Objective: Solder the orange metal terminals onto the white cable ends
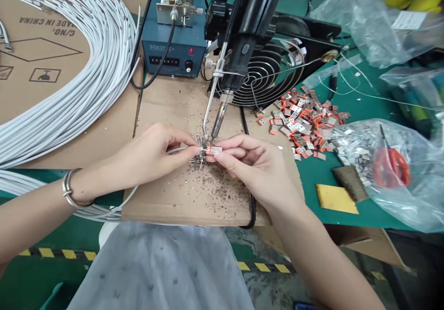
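Between thumb and forefinger, my left hand (pixel 166 150) pinches the end of a white cable (pixel 175 151). Opposite it, my right hand (pixel 248 157) grips a small USB connector (pixel 214 150) with a silver shell and an orange part. Cable end and connector meet just below the tip of a mounted soldering iron (pixel 219 115). A thin bent metal feed tube (pixel 207 111) points down at the same spot. Whether the tip touches the joint is too small to tell.
Solder crumbs litter the cardboard (pixel 159 199). A blue solder feeder (pixel 173 46) and a black fan (pixel 263 71) stand behind. Bundled white cables (pixel 104 83) lie left. Right are a connector pile (pixel 305 120), a yellow sponge (pixel 336 199) and a plastic bag (pixel 412 203) bearing orange-handled scissors (pixel 391 166).
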`<state>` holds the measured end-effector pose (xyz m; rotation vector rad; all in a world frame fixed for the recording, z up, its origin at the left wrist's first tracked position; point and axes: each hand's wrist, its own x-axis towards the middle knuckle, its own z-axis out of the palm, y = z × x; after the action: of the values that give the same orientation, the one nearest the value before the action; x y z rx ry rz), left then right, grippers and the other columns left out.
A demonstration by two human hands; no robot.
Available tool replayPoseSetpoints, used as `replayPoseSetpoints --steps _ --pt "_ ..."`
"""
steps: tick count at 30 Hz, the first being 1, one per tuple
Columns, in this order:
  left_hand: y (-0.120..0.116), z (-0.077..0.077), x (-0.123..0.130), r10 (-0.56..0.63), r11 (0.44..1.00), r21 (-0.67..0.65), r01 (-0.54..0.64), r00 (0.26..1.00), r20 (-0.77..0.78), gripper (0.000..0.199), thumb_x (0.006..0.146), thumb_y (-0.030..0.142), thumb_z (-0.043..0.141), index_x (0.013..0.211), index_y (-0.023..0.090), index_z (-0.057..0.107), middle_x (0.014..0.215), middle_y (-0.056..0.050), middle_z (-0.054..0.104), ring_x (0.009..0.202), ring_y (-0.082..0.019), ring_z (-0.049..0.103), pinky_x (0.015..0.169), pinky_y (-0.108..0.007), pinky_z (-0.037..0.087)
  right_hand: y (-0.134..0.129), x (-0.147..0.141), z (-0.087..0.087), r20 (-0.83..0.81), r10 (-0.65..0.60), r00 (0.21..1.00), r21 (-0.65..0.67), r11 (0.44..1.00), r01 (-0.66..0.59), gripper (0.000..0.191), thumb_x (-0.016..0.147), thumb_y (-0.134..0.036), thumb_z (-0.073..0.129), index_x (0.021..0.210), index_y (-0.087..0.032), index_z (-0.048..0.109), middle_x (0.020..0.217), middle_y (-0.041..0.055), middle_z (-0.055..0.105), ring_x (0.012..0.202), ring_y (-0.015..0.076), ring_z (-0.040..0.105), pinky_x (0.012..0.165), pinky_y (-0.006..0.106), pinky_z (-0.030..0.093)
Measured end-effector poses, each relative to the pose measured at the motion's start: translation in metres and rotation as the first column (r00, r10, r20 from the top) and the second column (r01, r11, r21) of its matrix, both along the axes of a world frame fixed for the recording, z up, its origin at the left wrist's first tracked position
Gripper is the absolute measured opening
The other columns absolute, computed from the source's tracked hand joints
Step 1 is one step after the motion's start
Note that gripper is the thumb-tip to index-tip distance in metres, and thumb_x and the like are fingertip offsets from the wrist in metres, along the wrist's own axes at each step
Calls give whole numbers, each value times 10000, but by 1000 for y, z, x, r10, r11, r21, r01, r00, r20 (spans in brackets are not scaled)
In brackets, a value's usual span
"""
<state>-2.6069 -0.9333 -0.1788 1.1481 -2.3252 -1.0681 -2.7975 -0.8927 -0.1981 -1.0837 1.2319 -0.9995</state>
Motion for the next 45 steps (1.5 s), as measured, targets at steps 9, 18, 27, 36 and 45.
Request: replayPoseSetpoints --steps 9,18,27,36,45 --pt "2 0 0 20 1000 -8 -21 1000 -18 263 839 330 521 864 162 721 600 9 630 475 -66 447 420 -189 287 0 0 0 -4 3 1000 -5 1000 -3 116 701 -242 723 771 -200 640 690 16 728 660 137 690 487 193 507" --pt "3 2 0 45 998 -38 -46 999 -18 238 831 320 533 846 181 726 576 16 619 467 -65 431 417 -192 268 0 2 -1 42 -11 999 -28 1000 12 117 703 -251 724 768 -215 633 707 5 731 671 135 690 571 220 537" --pt "3 3 -1 54 997 -46 -55 998 -22 228 826 313 541 858 183 725 631 2 654 506 -79 478 435 -191 304 1 2 0 0 -27 1000 -46 999 27 134 704 -275 727 777 -221 629 713 5 729 708 157 695 597 249 552" --pt "3 2 -4 48 998 -46 -49 999 -14 214 823 294 548 852 186 731 627 7 660 510 -79 499 432 -186 311 4 0 0 -5 -44 999 -63 997 44 97 712 -247 722 774 -229 650 713 -4 728 684 153 692 620 260 569" --pt "4 0 -5 34 999 3 -33 999 -31 236 832 285 529 856 165 731 637 -3 664 523 -83 496 470 -190 342 4 -3 -4 31 -18 999 -57 998 20 90 723 -205 713 787 -232 657 718 -2 731 700 133 695 640 220 564"
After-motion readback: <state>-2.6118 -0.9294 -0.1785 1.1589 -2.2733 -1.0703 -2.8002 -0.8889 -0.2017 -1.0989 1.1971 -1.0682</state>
